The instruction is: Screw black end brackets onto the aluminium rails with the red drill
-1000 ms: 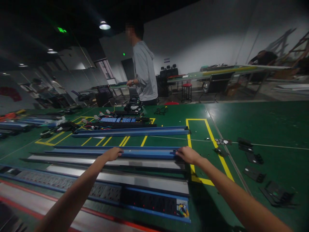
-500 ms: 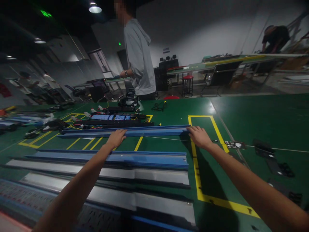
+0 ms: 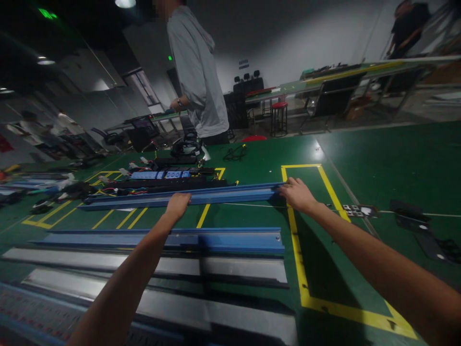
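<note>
A long blue channel profile (image 3: 230,194) lies across the far side of the green table, between both of my hands. My left hand (image 3: 179,204) is closed over its near edge around the middle. At the right end, my right hand (image 3: 296,193) grips the profile, fingers wrapped over its tip. Nearer to me lies a second blue channel (image 3: 237,240), parallel to the first. Two silver-grey metal strips, one (image 3: 245,267) behind the other (image 3: 252,312), rest closer still. My left forearm hides part of them.
Beyond the held profile sit blue socket modules (image 3: 160,175) with loose wires. Yellow tape (image 3: 296,254) marks rectangles on the green table (image 3: 360,158). Black brackets (image 3: 406,214) lie at right. A person in a grey hoodie (image 3: 200,72) stands across the table; others are farther off.
The right end of the held blue profile has risen slightly, with my right hand on it. The view has shifted a little. Across the room, a person in black has straightened up.
</note>
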`<state>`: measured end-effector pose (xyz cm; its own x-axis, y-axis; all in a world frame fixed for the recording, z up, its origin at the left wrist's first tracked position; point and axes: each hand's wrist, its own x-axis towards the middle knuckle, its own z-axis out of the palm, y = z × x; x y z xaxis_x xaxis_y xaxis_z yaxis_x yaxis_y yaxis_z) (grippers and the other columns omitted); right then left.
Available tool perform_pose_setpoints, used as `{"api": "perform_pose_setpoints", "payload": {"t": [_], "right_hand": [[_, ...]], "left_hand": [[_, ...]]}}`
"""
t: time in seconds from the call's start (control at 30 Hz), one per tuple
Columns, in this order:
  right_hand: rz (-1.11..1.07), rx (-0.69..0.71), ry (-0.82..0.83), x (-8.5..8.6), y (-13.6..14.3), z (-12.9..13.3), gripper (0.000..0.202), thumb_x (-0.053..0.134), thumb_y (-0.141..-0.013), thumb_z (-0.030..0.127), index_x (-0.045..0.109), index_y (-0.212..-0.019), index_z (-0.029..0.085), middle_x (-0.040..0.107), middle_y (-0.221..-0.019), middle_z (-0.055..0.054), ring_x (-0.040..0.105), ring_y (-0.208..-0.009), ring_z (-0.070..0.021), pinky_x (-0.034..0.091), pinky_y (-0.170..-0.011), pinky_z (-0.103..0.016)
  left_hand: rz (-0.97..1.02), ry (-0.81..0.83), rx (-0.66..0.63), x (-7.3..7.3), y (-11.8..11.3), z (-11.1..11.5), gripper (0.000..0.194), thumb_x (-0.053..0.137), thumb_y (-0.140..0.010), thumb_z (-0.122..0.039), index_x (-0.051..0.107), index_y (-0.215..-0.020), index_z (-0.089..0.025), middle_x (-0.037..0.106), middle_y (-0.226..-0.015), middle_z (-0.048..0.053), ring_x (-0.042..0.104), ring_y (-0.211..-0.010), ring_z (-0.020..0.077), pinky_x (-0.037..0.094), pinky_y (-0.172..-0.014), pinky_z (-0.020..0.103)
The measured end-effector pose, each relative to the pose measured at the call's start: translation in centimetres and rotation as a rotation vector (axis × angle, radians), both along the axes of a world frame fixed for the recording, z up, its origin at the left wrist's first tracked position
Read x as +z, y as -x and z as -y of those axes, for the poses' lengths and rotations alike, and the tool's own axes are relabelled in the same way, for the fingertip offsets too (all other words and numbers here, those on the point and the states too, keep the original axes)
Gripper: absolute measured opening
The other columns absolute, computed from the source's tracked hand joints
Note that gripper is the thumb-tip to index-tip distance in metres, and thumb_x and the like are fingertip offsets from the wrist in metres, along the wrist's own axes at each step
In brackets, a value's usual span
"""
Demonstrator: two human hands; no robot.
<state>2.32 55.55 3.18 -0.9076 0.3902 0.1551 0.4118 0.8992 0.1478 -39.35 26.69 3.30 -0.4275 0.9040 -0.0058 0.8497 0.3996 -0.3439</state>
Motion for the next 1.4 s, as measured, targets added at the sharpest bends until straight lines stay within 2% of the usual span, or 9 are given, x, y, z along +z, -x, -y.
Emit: {"api": "perform_pose_setpoints", "payload": {"t": [0.17,0.47,0.67,0.97,1.1,1.3,1.4], "right_hand": [[0.005,-0.015,0.010,0.9,-0.4,1.1,0.026,0.054,-0.100,0.013,0.079,-0.106,0.018,0.080,-0.113,-0.011,0.056,-0.108,-0.0300,0.030,-0.082,-0.039],[0.018,-0.025,0.074,1.7,-0.4,3.8,0.029,0.052,-0.105,0.020,0.080,-0.104,0.018,0.081,-0.112,-0.012,0.058,-0.111,-0.0303,0.033,-0.085,-0.039],[0.026,-0.006,0.111,1.2,-0.2,5.5,0.031,0.051,-0.106,0.024,0.081,-0.102,0.018,0.081,-0.108,-0.013,0.060,-0.110,-0.0303,0.037,-0.087,-0.039],[0.044,-0.007,0.141,1.8,-0.3,7.5,0.030,0.051,-0.105,0.022,0.081,-0.106,0.020,0.082,-0.108,-0.013,0.061,-0.111,-0.0305,0.042,-0.090,-0.039],[0.066,-0.012,0.174,1.9,-0.1,8.2,0.029,0.053,-0.105,0.025,0.081,-0.106,0.019,0.081,-0.107,-0.013,0.064,-0.110,-0.0295,0.044,-0.091,-0.037],[0.095,-0.042,0.254,2.0,0.1,9.0,0.026,0.057,-0.104,0.027,0.082,-0.105,0.020,0.081,-0.103,-0.014,0.074,-0.095,-0.0263,0.047,-0.076,-0.031],[0.111,-0.030,0.295,2.4,0.1,9.6,0.025,0.058,-0.103,0.028,0.082,-0.105,0.021,0.081,-0.103,-0.013,0.075,-0.095,-0.0265,0.048,-0.074,-0.031]], "left_hand": [[-0.021,-0.029,-0.029,0.3,-0.6,0.6,0.025,0.050,-0.097,-0.018,0.074,-0.102,-0.012,0.080,-0.099,0.022,0.075,-0.104,0.0337,0.047,-0.101,0.044],[-0.052,-0.044,-0.023,0.5,-1.2,3.7,0.027,0.047,-0.095,-0.015,0.074,-0.101,-0.015,0.081,-0.101,0.021,0.076,-0.104,0.0319,0.041,-0.112,0.048],[-0.039,-0.024,-0.017,0.6,-1.7,5.8,0.025,0.048,-0.095,-0.013,0.073,-0.098,-0.018,0.082,-0.103,0.017,0.076,-0.105,0.0294,0.041,-0.111,0.045],[-0.016,0.003,0.022,1.0,-2.4,7.5,0.025,0.048,-0.096,-0.014,0.072,-0.099,-0.017,0.081,-0.100,0.020,0.076,-0.105,0.0325,0.040,-0.109,0.048],[-0.008,0.030,0.053,1.3,-2.6,8.3,0.027,0.046,-0.098,-0.017,0.072,-0.101,-0.018,0.081,-0.105,0.019,0.076,-0.108,0.0311,0.039,-0.109,0.046],[0.005,0.086,0.120,2.0,-2.7,9.2,0.028,0.046,-0.099,-0.018,0.073,-0.106,-0.018,0.081,-0.111,0.018,0.075,-0.111,0.0293,0.041,-0.105,0.043],[0.011,0.105,0.145,2.3,-2.7,9.7,0.029,0.046,-0.100,-0.018,0.074,-0.107,-0.019,0.081,-0.111,0.018,0.075,-0.112,0.0288,0.041,-0.105,0.042]]}}
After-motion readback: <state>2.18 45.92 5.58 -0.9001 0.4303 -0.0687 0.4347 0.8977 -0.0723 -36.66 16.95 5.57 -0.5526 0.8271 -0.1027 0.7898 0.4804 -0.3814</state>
